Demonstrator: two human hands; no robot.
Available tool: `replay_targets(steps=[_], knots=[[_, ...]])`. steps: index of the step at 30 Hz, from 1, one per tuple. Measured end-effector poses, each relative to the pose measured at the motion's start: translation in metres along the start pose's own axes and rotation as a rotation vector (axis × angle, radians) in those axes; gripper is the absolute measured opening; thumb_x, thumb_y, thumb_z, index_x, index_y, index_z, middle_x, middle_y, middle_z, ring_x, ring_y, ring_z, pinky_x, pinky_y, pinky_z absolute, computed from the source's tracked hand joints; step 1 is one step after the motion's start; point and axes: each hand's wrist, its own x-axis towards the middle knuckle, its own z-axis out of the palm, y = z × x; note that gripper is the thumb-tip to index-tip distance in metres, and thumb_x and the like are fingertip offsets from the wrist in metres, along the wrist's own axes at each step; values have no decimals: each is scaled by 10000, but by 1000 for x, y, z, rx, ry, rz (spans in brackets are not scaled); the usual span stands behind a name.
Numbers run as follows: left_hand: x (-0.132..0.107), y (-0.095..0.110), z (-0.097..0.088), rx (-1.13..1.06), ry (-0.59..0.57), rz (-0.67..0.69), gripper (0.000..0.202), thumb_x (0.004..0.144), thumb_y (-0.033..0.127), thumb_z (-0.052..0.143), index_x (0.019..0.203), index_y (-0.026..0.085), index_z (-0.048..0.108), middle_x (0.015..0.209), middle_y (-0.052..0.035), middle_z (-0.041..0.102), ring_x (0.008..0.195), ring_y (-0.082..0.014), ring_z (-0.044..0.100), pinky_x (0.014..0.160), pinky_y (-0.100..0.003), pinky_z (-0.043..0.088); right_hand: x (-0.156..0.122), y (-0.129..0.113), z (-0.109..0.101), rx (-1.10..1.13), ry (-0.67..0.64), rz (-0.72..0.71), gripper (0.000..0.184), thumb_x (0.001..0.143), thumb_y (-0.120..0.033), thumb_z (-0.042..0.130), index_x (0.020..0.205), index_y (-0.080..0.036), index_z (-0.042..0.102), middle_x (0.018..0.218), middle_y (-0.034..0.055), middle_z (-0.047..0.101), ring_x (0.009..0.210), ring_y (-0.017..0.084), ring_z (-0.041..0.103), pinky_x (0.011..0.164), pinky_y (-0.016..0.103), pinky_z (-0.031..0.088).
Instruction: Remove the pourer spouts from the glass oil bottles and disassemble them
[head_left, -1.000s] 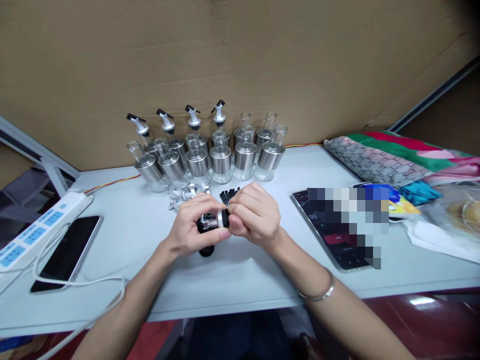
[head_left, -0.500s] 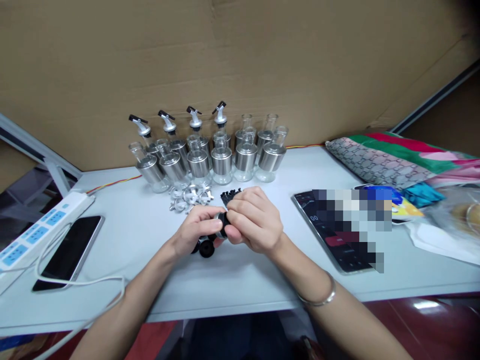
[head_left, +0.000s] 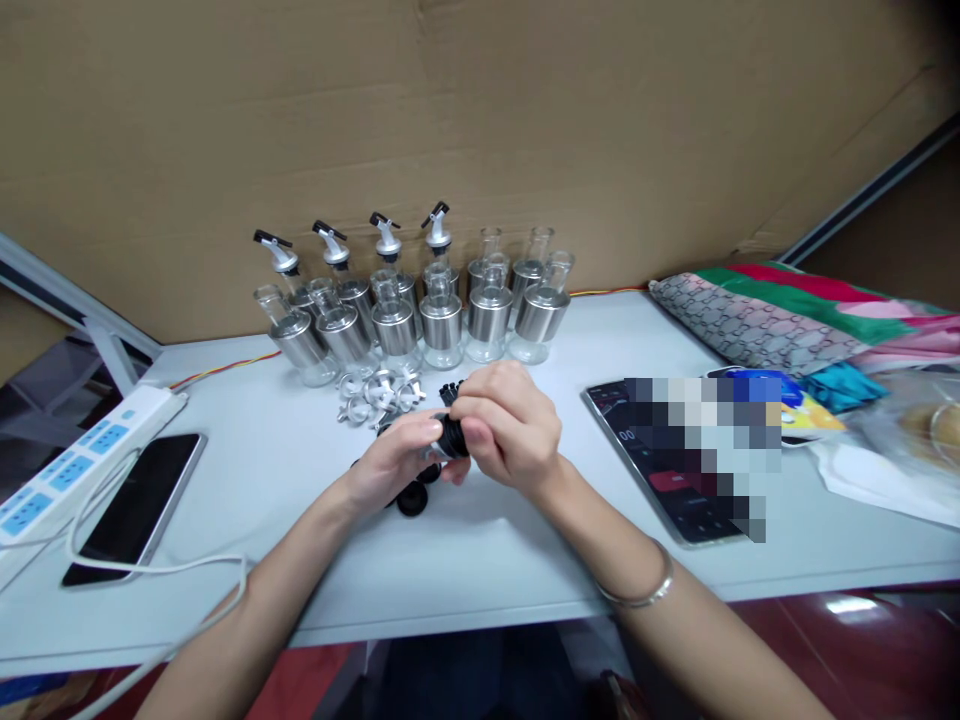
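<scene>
We held ribbed silver-and-black round stopper (head_left: pixel 452 438) between our grips: left hand (head_left: pixel 395 458) closed on silvery side, right hand (head_left: pixel 512 425) clasping black end.

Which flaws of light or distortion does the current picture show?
Head view: glare on the red floor; head view: outer bottles lean outward, suggesting wide-angle distortion; head view: pixel blocks partly cover one phone; head view: black piece between left hand and right hand looks dark.

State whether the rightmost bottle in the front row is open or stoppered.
Open. The front-row bottle shows a bare glass neck with nothing fitted on top, whereas the four pourers sit on back-row bottles.
</scene>
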Motion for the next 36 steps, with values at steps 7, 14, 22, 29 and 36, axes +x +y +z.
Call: replay_targets(steps=[7,14,22,29,36], knots=[[2,-1,-11,771,394,340,230,737,259,578,952,180,556,832,-15,598,710,-135,544,661,-261,438,1,0,1,69,-22,404,282,952,-202,375,730,-177,547,692,40,571,670,147,520,638,294,421],[1,0,-16,1380,561,652,166,792,178,522,957,183,517,782,-3,609,672,-135,545,657,-264,434,-1,2,6,93,-252,582,207,915,-312,498,772,-174,560,685,12,570,646,140,525,628,263,413],[1,2,-22,1414,614,572,197,808,245,566,994,183,546,818,-14,661,685,-156,568,778,-321,445,-3,4,9,178,-334,667,73,884,-238,540,873,-172,569,781,27,633,695,145,579,633,241,447],[1,5,-27,1283,608,374,247,785,345,613,992,210,609,919,-32,695,813,-193,600,876,-362,433,-7,10,12,168,-341,571,84,889,-175,513,939,-155,578,874,62,657,783,167,601,707,280,481],[0,5,-28,1158,624,344,259,731,332,667,954,203,636,895,-36,691,829,-205,611,895,-393,437,-6,13,8,192,-372,510,126,882,-136,527,991,-160,587,918,68,660,825,167,609,722,286,492]])
